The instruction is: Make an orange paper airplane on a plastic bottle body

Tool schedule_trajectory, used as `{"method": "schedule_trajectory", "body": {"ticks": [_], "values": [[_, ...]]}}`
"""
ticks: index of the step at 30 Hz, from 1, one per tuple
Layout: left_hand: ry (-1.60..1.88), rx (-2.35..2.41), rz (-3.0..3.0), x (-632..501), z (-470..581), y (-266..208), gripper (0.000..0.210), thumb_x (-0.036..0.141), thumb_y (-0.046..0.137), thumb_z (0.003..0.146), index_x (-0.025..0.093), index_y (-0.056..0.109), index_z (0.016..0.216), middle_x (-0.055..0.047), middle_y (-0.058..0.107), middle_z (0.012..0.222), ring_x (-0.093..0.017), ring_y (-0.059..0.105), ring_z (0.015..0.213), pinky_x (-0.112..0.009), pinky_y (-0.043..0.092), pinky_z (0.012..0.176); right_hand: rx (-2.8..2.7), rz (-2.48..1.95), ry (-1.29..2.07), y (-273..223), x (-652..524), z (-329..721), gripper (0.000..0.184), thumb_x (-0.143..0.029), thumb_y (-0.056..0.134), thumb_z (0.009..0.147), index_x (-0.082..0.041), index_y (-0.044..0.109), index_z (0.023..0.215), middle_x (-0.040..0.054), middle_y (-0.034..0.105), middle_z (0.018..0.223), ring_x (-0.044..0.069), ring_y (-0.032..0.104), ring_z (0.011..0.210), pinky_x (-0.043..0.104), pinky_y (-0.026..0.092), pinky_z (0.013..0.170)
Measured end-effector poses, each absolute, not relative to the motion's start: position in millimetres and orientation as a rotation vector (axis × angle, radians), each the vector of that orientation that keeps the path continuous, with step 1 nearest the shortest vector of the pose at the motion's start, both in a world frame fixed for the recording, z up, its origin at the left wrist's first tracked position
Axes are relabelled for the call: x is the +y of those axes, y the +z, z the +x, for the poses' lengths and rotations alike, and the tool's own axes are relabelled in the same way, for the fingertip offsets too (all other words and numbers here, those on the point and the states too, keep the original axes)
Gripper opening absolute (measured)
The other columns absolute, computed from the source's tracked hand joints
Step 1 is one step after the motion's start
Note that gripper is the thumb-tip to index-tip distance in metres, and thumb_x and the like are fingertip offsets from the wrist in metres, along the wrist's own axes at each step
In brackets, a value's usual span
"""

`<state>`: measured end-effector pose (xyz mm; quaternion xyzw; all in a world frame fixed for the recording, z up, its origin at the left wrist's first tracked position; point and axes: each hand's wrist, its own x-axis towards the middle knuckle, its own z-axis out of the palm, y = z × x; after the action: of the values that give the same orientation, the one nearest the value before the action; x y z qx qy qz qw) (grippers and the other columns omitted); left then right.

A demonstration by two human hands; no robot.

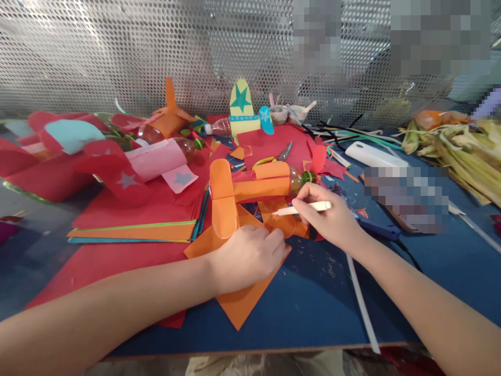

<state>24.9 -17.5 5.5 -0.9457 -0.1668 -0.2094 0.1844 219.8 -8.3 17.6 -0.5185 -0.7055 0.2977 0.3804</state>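
Note:
My right hand (331,216) pinches a white marker pen (291,209), its tip pointing left just over orange paper. Curled up, my left hand (250,256) rests on an orange foam or paper sheet (242,303) and holds it; the fingertips are partly hidden. Right behind both hands lies a plastic-bottle airplane (262,189) wrapped in orange, with a rounded orange wing (224,201) at its left end and a green cap (309,177) at the right.
Stacked coloured sheets (133,230) lie to the left, near more bottle airplanes (156,162). Scissors (285,151) sit behind on red paper. On the right are a white case (376,155), a blue glue gun (378,228), a white strip (362,303) and dried husks (457,151). Perforated metal (156,52) stands behind.

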Motion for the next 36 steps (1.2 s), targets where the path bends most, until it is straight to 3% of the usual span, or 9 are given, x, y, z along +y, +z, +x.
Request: {"method": "schedule_trajectory", "body": {"ticks": [23,36], "values": [[-0.611,-0.419,-2.604,-20.1,24.1,5.8,0.02,0.018,0.048,0.092,0.011,0.059,0.076,-0.001,0.059,0.059,-0.014,0.054,0.046,-0.027,0.04,0.04,-1.801,-1.363,0.743,19.4,-6.5,219.2,0.02,-0.031,0.051,0.086,-0.023,0.042,0.07,-0.006,0.047,0.056,0.012,0.044,0.052,0.027,0.033,0.055],[-0.628,-0.412,-2.622,-20.1,24.3,5.8,0.025,0.018,0.049,0.092,0.014,0.056,0.068,0.0,0.057,0.057,-0.014,0.052,0.044,-0.028,0.038,0.039,-1.81,-1.367,0.738,19.9,-6.3,218.7,0.019,-0.029,0.051,0.086,-0.023,0.042,0.07,-0.0063,0.047,0.056,0.011,0.044,0.052,0.027,0.034,0.055]]}}
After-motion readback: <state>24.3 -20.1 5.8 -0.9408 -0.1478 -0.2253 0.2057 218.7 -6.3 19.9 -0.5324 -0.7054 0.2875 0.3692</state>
